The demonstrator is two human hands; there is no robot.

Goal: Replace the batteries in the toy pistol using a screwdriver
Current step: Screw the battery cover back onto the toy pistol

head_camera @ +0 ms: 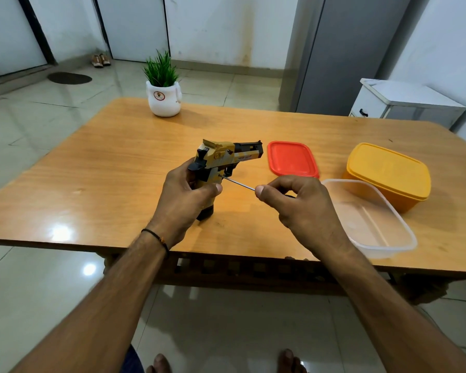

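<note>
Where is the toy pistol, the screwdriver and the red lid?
toy pistol (222, 156): head view, on its yellow body above the handle.
screwdriver (238, 183): head view, on the thin metal shaft.
red lid (291, 158): head view, on the middle of its flat top.

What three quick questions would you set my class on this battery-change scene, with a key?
1. True or false: the left hand grips the pistol by its handle.
2. The screwdriver in the right hand has its tip against: A) the pistol; B) the red lid; C) the plant pot.
3. Fill in: of the two boxes on the table, the ____ one has its lid on.
Key: 1 true. 2 A. 3 yellow: the yellow box is lidded, the clear tub is open.
</note>
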